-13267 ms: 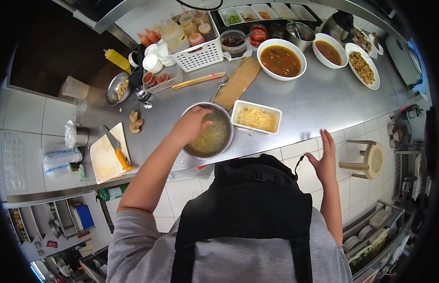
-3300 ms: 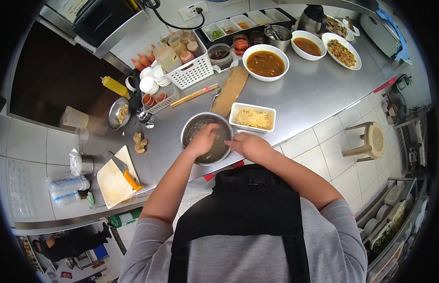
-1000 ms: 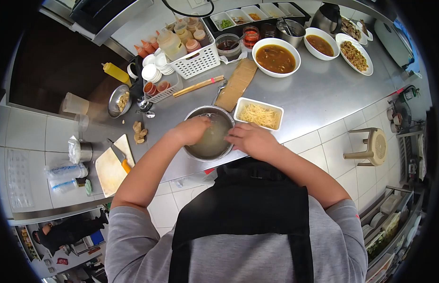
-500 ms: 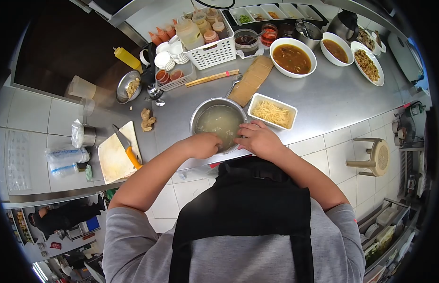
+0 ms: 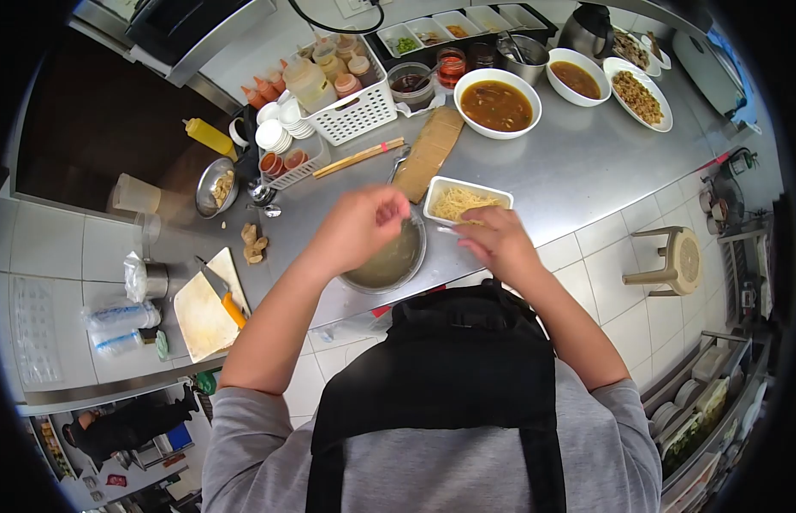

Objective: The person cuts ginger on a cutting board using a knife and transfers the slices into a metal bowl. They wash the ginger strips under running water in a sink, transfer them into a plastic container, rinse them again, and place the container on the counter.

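Observation:
My left hand (image 5: 363,224) is raised over the metal bowl (image 5: 422,248) of cloudy water, its fingers curled together. What it holds, if anything, I cannot make out. My right hand (image 5: 500,244) is at the near edge of a white rectangular container (image 5: 430,205) with pale yellow shreds (image 5: 462,203) in it. Its fingers are stretched out and the thumb stands apart, with nothing plainly held. My left hand and wrist hide part of the metal bowl.
Behind the bowl lie flat brown cardboard (image 5: 432,150) and wooden chopsticks (image 5: 359,157). A knife (image 5: 222,291) rests on a cutting board (image 5: 201,321) at left, near ginger (image 5: 254,244). Soup bowls (image 5: 497,107) stand at the back. A stool (image 5: 678,259) is on the floor.
Both hands have come out of or away from the metal bowl. The left has risen over its far side; the right has moved to the white container. The whole view has shifted slightly.

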{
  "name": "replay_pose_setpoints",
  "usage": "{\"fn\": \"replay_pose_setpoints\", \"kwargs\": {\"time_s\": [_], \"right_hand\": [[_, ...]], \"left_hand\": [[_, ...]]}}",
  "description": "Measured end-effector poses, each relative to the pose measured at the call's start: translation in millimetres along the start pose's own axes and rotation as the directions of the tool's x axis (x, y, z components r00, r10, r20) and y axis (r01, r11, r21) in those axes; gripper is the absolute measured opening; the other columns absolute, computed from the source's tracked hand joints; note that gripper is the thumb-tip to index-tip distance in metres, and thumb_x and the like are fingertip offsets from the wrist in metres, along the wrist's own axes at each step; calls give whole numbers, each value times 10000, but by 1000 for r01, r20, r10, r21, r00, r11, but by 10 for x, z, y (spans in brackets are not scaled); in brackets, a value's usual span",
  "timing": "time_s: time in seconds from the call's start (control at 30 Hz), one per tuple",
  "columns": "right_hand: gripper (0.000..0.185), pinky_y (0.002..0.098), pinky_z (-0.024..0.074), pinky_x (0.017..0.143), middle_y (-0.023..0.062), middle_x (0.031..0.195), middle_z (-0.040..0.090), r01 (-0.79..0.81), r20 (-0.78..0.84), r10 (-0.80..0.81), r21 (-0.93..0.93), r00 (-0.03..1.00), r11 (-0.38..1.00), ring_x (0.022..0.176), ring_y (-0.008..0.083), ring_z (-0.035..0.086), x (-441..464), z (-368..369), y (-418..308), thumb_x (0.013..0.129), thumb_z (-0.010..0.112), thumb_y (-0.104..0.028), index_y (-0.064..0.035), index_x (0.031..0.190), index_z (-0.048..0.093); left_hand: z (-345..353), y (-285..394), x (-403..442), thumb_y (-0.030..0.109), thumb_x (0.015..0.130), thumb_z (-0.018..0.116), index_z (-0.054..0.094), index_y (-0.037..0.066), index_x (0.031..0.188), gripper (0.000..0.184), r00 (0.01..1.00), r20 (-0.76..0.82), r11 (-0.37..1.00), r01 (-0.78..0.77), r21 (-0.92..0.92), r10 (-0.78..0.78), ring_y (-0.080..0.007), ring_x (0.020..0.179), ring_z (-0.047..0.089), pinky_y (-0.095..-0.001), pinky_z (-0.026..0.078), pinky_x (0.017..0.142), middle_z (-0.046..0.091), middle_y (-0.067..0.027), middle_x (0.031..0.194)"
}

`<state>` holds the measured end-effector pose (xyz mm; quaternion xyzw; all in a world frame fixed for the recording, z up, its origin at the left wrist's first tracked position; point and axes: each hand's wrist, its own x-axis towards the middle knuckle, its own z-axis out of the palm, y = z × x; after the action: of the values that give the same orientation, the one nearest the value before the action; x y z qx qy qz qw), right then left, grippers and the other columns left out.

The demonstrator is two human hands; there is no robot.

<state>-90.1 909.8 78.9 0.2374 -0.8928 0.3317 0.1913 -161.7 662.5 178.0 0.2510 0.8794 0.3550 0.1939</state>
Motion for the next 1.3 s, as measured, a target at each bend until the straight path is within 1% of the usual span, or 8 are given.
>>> {"fn": "replay_pose_setpoints", "kwargs": {"time_s": [0.13, 0.27, 0.33, 0.6, 0.77, 1.1, 1.17, 1.3], "right_hand": [[225, 388, 468, 828, 37, 1038, 661, -142, -91, 135, -69, 987, 987, 972, 246, 605, -100, -322, 165, 789, 744, -113, -122, 1013, 718], [246, 394, 491, 818, 72, 1052, 658, -241, -153, 231, -52, 961, 969, 964, 273, 606, -219, -458, 288, 797, 730, -71, -117, 1039, 713], [234, 385, 479, 810, 58, 1039, 660, -229, -147, 216, -79, 965, 970, 959, 261, 606, -300, -403, 345, 796, 728, -78, -112, 1027, 713], [161, 377, 427, 789, 13, 994, 673, -164, -7, 165, -176, 986, 971, 973, 222, 580, -193, -200, 357, 828, 680, -140, -118, 985, 707], [190, 444, 375, 856, -21, 964, 659, -114, 250, 226, -395, 941, 911, 1036, 214, 529, 28, -48, 220, 879, 616, -289, -122, 896, 705], [235, 335, 385, 758, 1, 845, 598, -52, -142, 15, -262, 990, 964, 851, 195, 545, 231, -522, -190, 765, 670, -89, -114, 994, 714], [293, 363, 392, 802, 10, 912, 596, -12, -208, -10, -104, 978, 995, 935, 198, 546, 196, -537, -172, 783, 633, -97, -104, 1071, 687], [321, 374, 401, 810, 28, 1009, 605, -110, -59, 98, -283, 993, 953, 973, 214, 556, -24, -166, 158, 784, 667, -83, -117, 1104, 674]], "left_hand": [[79, 357, 259, -16, 810, 612, 611, 50, 917, 126, 888, -342, 943, -332, -17, 307, -134, 769, 614, -258, 500, 701, 649, -32, 878], [618, 42, 619, 48, 820, 625, 639, 51, 943, 125, 806, -350, 865, -501, 26, 477, -245, 888, 643, -352, 500, 804, 666, -70, 921], [893, -249, 775, 57, 844, 612, 668, 77, 1034, 199, 884, 51, 808, -447, 383, 465, -271, 994, 637, -392, 471, 906, 679, -91, 1003], [774, -247, 870, 84, 893, 574, 680, 122, 1147, 278, 928, 84, 858, -368, 359, 364, -337, 994, 643, -412, 505, 837, 699, -139, 1031], [886, -208, 965, 165, 873, 638, 682, 76, 902, 104, 980, 17, 896, -187, 403, 197, -382, 838, 648, -476, 500, 712, 678, -159, 852], [588, 229, 698, 53, 849, 615, 724, 36, 966, 161, 907, -213, 929, -338, 149, 364, -323, 873, 634, -396, 507, 801, 653, -129, 869], [671, 54, 750, 64, 843, 627, 724, 44, 957, 151, 895, -186, 910, -377, 174, 406, -314, 868, 634, -391, 504, 785, 649, -123, 867], [738, -150, 745, 81, 831, 653, 717, 60, 921, 112, 957, -1, 859, -260, 442, 290, -296, 857, 634, -387, 493, 746, 642, -104, 864]]}}
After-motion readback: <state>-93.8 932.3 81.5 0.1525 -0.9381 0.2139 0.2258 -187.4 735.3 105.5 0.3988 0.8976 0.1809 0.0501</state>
